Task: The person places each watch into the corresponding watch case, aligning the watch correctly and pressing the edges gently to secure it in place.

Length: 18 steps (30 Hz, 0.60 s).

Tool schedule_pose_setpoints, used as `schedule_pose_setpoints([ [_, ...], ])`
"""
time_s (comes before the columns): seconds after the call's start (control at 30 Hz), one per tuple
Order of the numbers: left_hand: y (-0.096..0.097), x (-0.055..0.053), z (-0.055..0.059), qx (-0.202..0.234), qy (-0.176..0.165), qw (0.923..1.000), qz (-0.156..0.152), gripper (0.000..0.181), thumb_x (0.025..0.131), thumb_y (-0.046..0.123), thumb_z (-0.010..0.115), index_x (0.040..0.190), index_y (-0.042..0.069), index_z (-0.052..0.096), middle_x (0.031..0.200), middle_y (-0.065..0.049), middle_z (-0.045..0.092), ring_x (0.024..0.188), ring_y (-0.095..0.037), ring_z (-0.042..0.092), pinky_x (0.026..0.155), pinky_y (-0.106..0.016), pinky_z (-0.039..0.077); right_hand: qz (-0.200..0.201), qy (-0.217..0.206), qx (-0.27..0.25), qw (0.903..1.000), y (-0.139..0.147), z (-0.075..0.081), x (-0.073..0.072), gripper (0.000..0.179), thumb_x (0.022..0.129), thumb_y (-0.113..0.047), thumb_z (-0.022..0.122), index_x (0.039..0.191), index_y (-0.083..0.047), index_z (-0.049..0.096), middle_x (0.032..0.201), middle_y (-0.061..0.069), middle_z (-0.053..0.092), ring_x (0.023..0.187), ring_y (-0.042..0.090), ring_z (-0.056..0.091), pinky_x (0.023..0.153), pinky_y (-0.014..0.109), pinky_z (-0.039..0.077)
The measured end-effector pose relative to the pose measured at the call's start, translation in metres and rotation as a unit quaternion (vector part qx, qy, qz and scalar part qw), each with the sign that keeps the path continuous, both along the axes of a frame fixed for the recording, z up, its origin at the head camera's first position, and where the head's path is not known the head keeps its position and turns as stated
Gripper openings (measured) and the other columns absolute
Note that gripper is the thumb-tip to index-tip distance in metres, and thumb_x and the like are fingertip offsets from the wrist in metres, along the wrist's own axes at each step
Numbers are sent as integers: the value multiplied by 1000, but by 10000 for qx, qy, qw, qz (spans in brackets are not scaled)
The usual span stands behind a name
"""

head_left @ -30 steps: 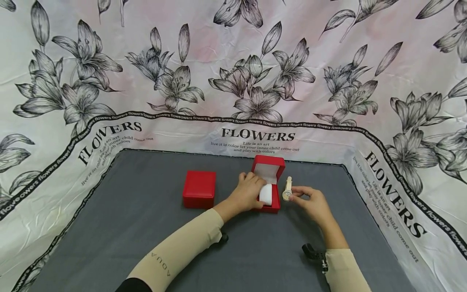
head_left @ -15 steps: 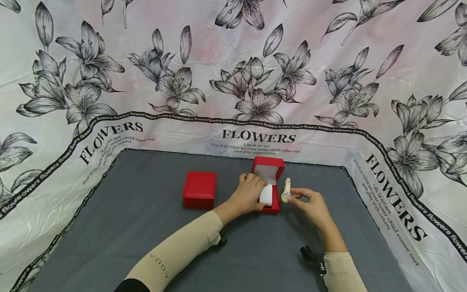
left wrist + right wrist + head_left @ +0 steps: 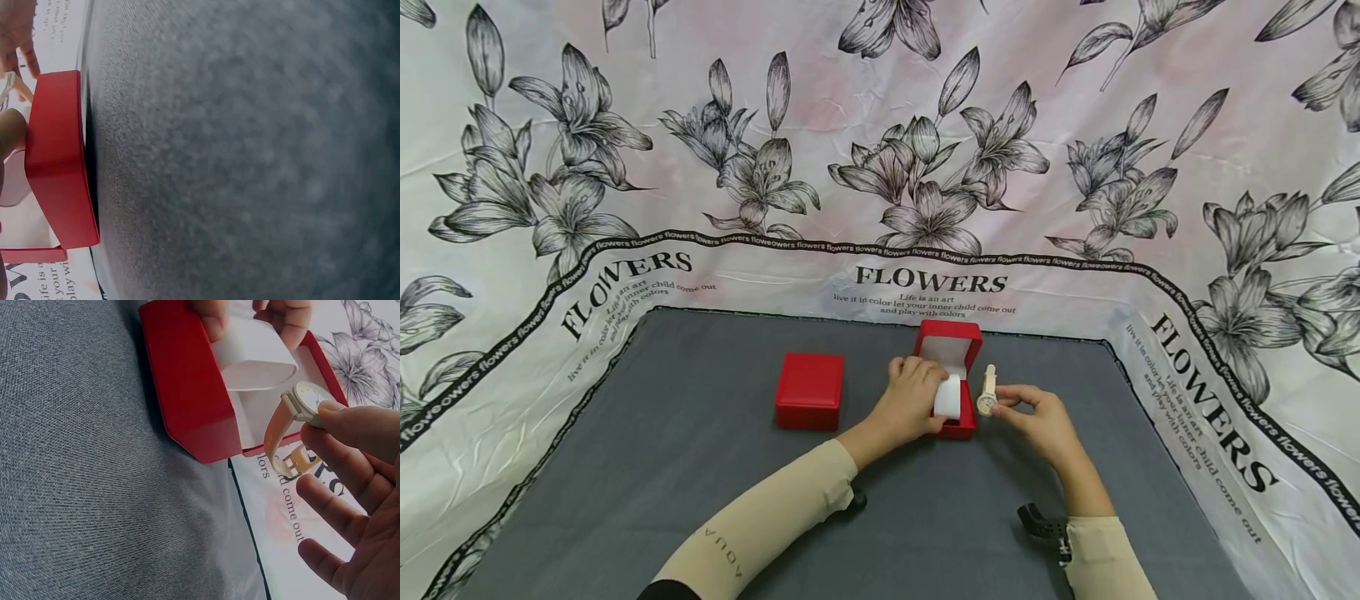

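In the head view an open red watch box (image 3: 957, 431) stands on the grey cloth, its lid raised at the back. My left hand (image 3: 912, 397) reaches over its left side. Thumb and fingers grip the white cushion (image 3: 259, 359) inside the box, one on each side of it. Just right of the box, my right hand (image 3: 1037, 419) pinches a wristwatch (image 3: 309, 400) by its case between thumb and index finger. The watch's pale strap hangs in a curve with the buckle at its lower end. The other right fingers are spread apart in the right wrist view.
A second red box (image 3: 809, 392), closed, stands to the left of my left hand. Beyond the grey cloth (image 3: 662, 467) runs a white border printed with words, and a flower-patterned sheet (image 3: 820, 108) rises behind it.
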<state>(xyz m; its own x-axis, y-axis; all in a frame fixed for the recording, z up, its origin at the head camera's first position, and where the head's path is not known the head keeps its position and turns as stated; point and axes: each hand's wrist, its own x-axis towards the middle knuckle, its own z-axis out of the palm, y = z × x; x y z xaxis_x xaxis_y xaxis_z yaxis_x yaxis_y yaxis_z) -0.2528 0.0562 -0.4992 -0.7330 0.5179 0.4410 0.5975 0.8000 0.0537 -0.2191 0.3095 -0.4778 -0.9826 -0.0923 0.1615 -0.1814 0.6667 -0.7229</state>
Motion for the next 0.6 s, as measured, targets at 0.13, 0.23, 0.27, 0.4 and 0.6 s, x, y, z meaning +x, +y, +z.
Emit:
schedule_pose_setpoints([
  [0.13,0,2,1,602,-398,9974,86,69,77,47,86,130,15,57,129,-1,60,119,-21,46,103,-50,30,-10,9,32,10000,0,0,0,33,91,-24,80,120,-10,75,97,4,71,105,22,59,84,36,49],
  [0.23,-1,3,4,859,-569,9946,120,70,76,46,87,131,15,56,129,-1,60,119,-21,47,103,-50,31,16,15,-12,10000,-1,1,1,32,90,-23,81,119,-10,75,97,5,71,106,22,59,86,39,49],
  [0.27,-2,3,5,873,-587,9944,116,70,76,46,87,131,15,56,129,-1,60,118,-20,47,103,-50,31,41,26,-33,10000,-1,1,1,32,90,-23,81,119,-10,75,97,5,71,106,23,59,86,39,49],
  [0.4,-8,5,17,712,-624,9955,29,68,78,44,86,132,15,56,131,-1,59,120,-19,46,104,-49,30,121,42,-99,9999,-2,3,2,32,90,-24,81,119,-11,76,97,6,71,107,24,59,87,42,49],
  [0.6,-21,12,31,462,-723,9963,-97,69,80,45,85,137,17,56,133,0,59,122,-19,46,106,-51,30,171,14,-132,9998,-5,5,2,32,90,-24,81,119,-11,76,97,6,71,109,24,59,87,42,49],
])
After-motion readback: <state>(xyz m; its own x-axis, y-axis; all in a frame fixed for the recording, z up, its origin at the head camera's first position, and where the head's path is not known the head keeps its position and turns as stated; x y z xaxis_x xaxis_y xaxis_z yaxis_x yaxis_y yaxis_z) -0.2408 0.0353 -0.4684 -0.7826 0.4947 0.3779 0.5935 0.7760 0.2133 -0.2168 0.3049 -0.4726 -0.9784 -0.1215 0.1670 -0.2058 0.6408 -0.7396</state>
